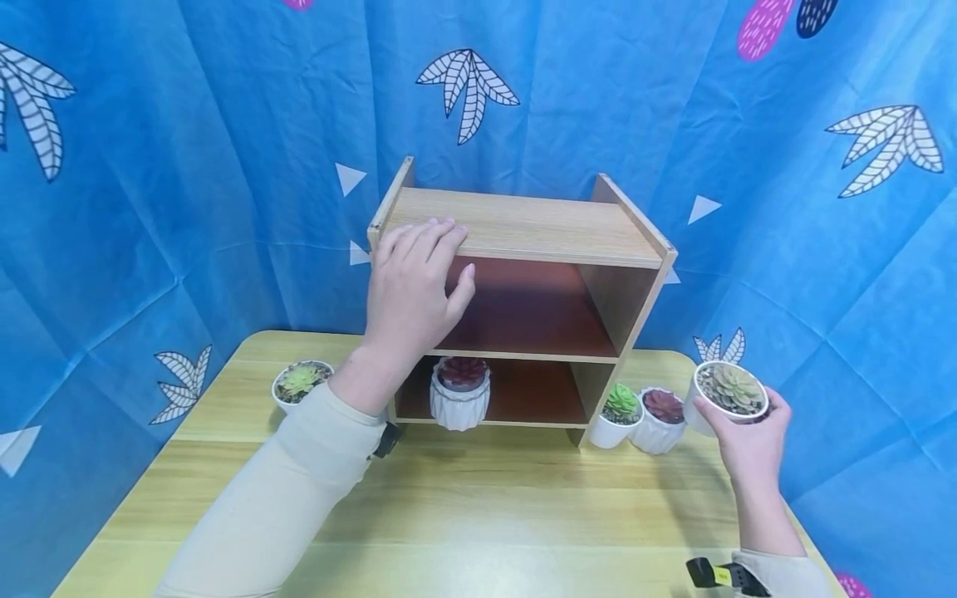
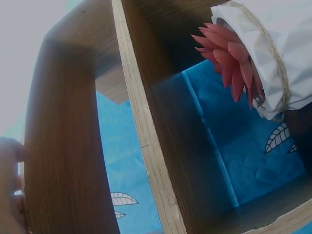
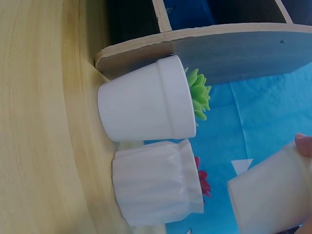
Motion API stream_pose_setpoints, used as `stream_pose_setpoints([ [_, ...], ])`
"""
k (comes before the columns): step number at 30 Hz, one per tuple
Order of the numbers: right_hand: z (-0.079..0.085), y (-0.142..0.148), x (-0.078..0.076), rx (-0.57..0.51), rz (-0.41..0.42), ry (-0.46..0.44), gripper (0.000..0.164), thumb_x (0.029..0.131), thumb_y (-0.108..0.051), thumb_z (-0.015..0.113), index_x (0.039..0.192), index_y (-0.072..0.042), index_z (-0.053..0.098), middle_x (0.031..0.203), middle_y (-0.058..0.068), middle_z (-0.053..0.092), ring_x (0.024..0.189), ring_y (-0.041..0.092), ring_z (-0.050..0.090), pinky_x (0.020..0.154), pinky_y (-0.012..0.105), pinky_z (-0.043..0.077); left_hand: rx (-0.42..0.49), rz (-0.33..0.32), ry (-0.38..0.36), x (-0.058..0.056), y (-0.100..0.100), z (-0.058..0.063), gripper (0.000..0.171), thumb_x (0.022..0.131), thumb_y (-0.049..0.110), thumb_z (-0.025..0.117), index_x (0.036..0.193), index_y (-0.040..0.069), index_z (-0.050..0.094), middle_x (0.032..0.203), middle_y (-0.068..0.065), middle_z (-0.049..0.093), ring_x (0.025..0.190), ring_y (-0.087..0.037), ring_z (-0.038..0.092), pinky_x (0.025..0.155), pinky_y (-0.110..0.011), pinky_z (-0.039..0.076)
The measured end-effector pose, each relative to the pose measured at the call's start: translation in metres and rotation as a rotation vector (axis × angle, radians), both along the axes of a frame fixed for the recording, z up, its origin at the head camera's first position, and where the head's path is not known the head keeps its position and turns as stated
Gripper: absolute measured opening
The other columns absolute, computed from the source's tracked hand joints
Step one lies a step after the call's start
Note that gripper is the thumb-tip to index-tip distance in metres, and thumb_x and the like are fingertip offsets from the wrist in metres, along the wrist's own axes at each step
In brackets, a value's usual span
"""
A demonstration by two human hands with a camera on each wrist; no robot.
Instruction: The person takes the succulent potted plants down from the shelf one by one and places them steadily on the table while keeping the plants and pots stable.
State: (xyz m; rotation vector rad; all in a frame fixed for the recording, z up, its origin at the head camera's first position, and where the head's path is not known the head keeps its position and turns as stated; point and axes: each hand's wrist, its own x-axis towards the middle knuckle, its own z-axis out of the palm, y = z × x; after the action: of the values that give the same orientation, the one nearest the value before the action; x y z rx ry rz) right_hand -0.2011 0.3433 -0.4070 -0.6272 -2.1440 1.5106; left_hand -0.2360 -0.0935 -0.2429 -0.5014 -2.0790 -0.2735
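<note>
My left hand rests on the left front of the top board of a small wooden shelf, thumb spread apart. In my right hand is a white potted succulent with a pale green rosette, gripped by the rim and raised above the table. Inside the shelf's bottom compartment stands a white faceted pot with a dark red succulent; twine around it shows in the left wrist view. Beside the shelf's right side are a bright green succulent in a smooth white pot and a red one in a ribbed pot.
Another green succulent in a white pot stands on the table left of the shelf, near my left forearm. The light wooden table extends in front. Blue patterned cloth hangs behind and along both sides.
</note>
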Motion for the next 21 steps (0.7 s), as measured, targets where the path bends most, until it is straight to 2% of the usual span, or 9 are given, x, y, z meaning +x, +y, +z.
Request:
stream_pose_setpoints([
  [21,-0.016,0.017,-0.014,-0.023,-0.054,0.001,0.102,0.080,-0.036,0.083,0.154,-0.019,0.015,0.159,0.011,0.025,0.142,0.022,0.029,0.118,0.034,0.025,0.008,0.002,-0.002,0.001,0.000,0.000,0.045,0.097,0.035,0.056,0.132,0.009,0.064,0.136,-0.010,0.063,0.128,-0.029,0.054,0.111,-0.045,0.034],
])
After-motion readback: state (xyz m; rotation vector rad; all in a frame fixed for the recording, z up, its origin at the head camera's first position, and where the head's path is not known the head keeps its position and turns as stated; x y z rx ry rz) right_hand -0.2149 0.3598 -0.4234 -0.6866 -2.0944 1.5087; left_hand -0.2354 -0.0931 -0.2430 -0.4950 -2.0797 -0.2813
